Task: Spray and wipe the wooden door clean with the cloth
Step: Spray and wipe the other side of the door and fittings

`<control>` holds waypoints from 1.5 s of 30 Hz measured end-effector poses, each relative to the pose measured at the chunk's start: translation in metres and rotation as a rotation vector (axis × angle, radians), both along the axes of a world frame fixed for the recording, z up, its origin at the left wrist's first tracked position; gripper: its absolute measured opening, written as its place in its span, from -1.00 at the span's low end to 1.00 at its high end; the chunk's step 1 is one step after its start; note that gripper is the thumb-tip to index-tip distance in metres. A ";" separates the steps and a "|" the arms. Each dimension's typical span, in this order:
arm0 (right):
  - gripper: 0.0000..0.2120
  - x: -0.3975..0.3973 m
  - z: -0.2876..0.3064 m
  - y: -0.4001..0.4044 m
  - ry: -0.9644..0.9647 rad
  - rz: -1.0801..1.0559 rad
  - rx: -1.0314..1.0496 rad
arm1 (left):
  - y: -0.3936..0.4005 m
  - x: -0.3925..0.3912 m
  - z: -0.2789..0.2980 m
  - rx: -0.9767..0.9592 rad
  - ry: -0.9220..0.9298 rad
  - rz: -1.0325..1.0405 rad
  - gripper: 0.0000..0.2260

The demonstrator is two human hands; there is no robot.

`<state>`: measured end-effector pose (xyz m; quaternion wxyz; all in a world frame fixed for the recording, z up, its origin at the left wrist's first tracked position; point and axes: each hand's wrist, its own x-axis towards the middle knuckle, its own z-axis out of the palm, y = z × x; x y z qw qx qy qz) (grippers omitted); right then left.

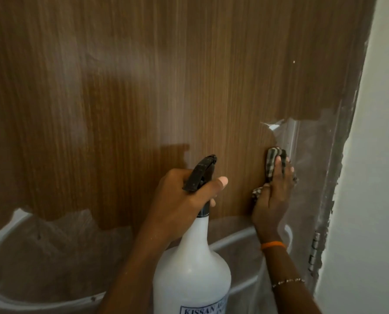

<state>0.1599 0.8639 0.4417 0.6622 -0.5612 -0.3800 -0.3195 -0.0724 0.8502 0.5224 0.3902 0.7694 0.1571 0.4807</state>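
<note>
Wiping is the step going on right now, I'd say. Right hand (271, 200) is flat against the wooden door (143, 98), fingers mostly straight, pressing a checked cloth (271, 163) onto the wood over on the right side, just beside the edge of the leftover plastic film (306, 155). So that grip is more of an open-palm press than a clutch, though the thumb side bunches a bit of cloth lower down.

Left hand (184, 200) has its grip curled tight round the neck of the white spray bottle (192, 268), thumb sticking out past the black trigger head (201, 173), nozzle aimed up at the door. Can't tell if a finger is actually on the trigger.

Door looks hazy and streaky higher up and on the left, with peeling film near the bottom too. My guess for the next move: sweep the cloth across the streaked patches with steady pressure, then spray the dull area above before wiping again.
</note>
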 end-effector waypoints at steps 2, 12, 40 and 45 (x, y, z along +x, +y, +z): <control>-0.42 -0.016 0.001 0.002 -0.026 0.055 -0.012 | -0.002 0.013 0.001 -0.010 -0.017 0.007 -0.62; -0.45 0.025 -0.012 -0.002 -0.667 0.049 -0.118 | -0.010 0.070 0.006 -0.038 -0.127 0.011 -0.70; -0.46 0.149 0.073 -0.011 -0.181 0.054 0.102 | -0.014 0.140 -0.008 -0.062 -0.107 0.262 -0.57; -0.44 0.112 0.083 -0.007 -0.036 0.031 0.103 | -0.020 0.136 -0.006 -0.057 -0.180 0.292 -0.62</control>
